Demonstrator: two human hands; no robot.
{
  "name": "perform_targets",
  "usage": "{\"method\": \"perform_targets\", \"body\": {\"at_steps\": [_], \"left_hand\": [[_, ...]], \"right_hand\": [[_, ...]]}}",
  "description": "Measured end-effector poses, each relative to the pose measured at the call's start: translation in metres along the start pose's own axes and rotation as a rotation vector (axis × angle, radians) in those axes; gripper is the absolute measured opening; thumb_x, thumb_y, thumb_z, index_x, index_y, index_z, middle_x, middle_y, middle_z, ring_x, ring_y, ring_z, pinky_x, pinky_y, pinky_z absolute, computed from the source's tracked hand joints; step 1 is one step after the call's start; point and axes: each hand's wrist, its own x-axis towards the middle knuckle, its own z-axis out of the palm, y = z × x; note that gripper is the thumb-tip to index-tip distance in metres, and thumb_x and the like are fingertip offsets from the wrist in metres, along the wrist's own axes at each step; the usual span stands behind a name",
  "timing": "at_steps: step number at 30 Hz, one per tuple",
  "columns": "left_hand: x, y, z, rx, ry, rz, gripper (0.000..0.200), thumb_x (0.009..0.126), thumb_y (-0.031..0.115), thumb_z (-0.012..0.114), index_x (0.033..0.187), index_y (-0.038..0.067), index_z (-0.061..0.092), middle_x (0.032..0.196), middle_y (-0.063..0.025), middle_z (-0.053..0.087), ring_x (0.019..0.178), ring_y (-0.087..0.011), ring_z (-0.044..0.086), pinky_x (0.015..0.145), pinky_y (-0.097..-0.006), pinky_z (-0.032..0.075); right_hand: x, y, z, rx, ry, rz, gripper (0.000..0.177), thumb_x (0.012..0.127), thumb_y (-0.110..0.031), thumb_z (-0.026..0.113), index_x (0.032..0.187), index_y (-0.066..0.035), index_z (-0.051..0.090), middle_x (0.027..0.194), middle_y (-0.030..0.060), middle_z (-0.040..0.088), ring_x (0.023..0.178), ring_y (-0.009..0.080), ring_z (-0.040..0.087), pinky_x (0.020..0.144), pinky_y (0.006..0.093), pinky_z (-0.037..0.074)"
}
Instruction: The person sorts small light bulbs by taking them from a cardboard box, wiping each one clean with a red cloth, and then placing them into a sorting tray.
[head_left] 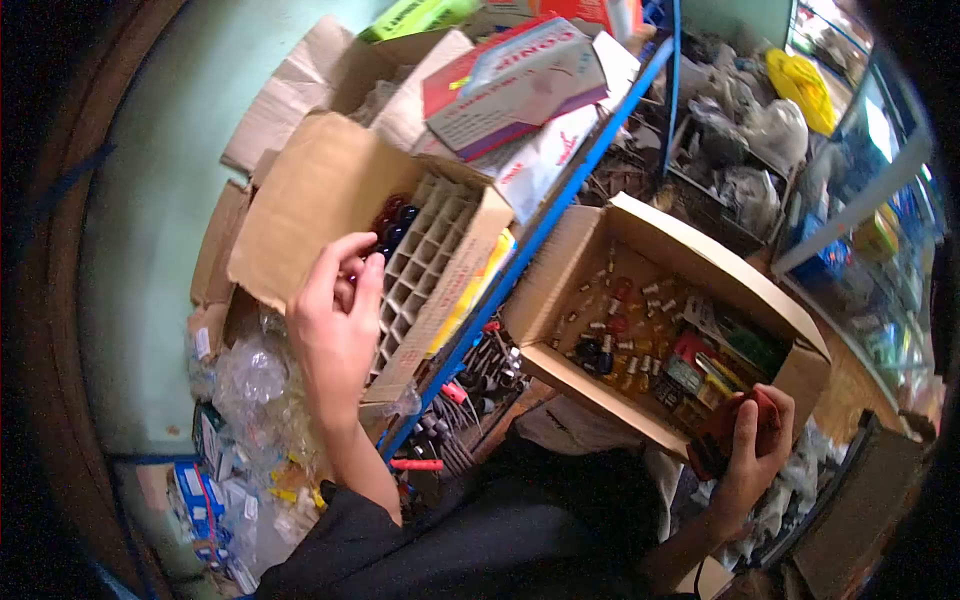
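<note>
My left hand point(338, 295) reaches into a cardboard box with a grid of paper dividers point(425, 255). Its fingers are curled beside dark blue and red glass bulbs point(395, 225); a small dark glint shows between them, too hidden to name. My right hand point(760, 440) is closed around a dark red, flat-looking piece point(730, 435) at the near right corner of an open carton point(700, 225). Inside that carton lie several small bulbs with metal bases point(630, 365), red and dark ones among them, and small printed packets point(690, 365).
A blue metal shelf edge point(550, 235) runs diagonally between the two boxes. Printed cartons point(515, 85) are stacked behind the divided box. Clear plastic bags point(255, 375) lie at left; cables and connectors point(450, 430) sit below the shelf. A glass case point(870, 250) stands at right.
</note>
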Motion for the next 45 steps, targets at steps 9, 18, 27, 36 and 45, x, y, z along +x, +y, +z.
{"method": "perform_targets", "body": {"at_steps": [9,18,27,36,45], "left_hand": [[0.027,-0.046,-0.007,0.301,-0.264,0.19,0.03,0.086,0.008,0.066,0.116,0.005,0.063,0.098,-0.0152,0.06,0.083,-0.0325,0.061,0.078,-0.0389,0.048],[0.012,-0.024,-0.028,-0.316,-0.141,0.026,0.025,0.087,0.005,0.058,0.111,-0.001,0.056,0.105,-0.016,0.064,0.096,-0.0228,0.065,0.085,-0.0349,0.052],[-0.046,0.048,0.054,-1.71,-0.623,-0.179,0.045,0.093,0.027,0.06,0.124,-0.001,0.043,0.088,-0.0137,0.06,0.079,-0.0296,0.062,0.071,-0.0406,0.051],[-0.092,0.075,0.096,-1.242,-0.757,-0.164,0.046,0.088,0.019,0.076,0.124,-0.005,0.059,0.093,-0.0094,0.068,0.081,-0.0131,0.065,0.073,-0.0245,0.053],[-0.096,0.085,0.101,-0.993,-0.846,0.051,0.03,0.086,0.004,0.075,0.113,-0.005,0.066,0.1,-0.0112,0.07,0.092,-0.0147,0.067,0.081,-0.0273,0.053]], "right_hand": [[-0.007,-0.002,-0.004,0.035,-0.001,-0.033,0.015,0.095,-0.011,0.062,0.108,-0.004,0.058,0.092,0.0036,0.059,0.086,0.0129,0.057,0.081,0.0254,0.045],[-0.009,-0.005,-0.002,0.021,0.006,-0.025,0.016,0.095,-0.014,0.063,0.107,-0.004,0.058,0.091,0.0052,0.061,0.086,0.0131,0.058,0.08,0.0257,0.045],[-0.014,-0.004,0.012,0.253,-0.028,-0.048,0.019,0.096,-0.016,0.062,0.109,-0.004,0.058,0.095,0.0085,0.066,0.087,0.0151,0.06,0.082,0.0278,0.047],[-0.002,0.008,0.014,1.061,-0.027,-0.054,0.03,0.106,-0.029,0.045,0.12,-0.003,0.051,0.117,0.0202,0.062,0.107,0.0286,0.062,0.099,0.0418,0.047],[-0.015,0.0,0.038,0.641,-0.203,-0.419,0.032,0.098,-0.024,0.062,0.118,-0.001,0.054,0.13,0.028,0.057,0.122,0.038,0.057,0.108,0.0443,0.039]]}}
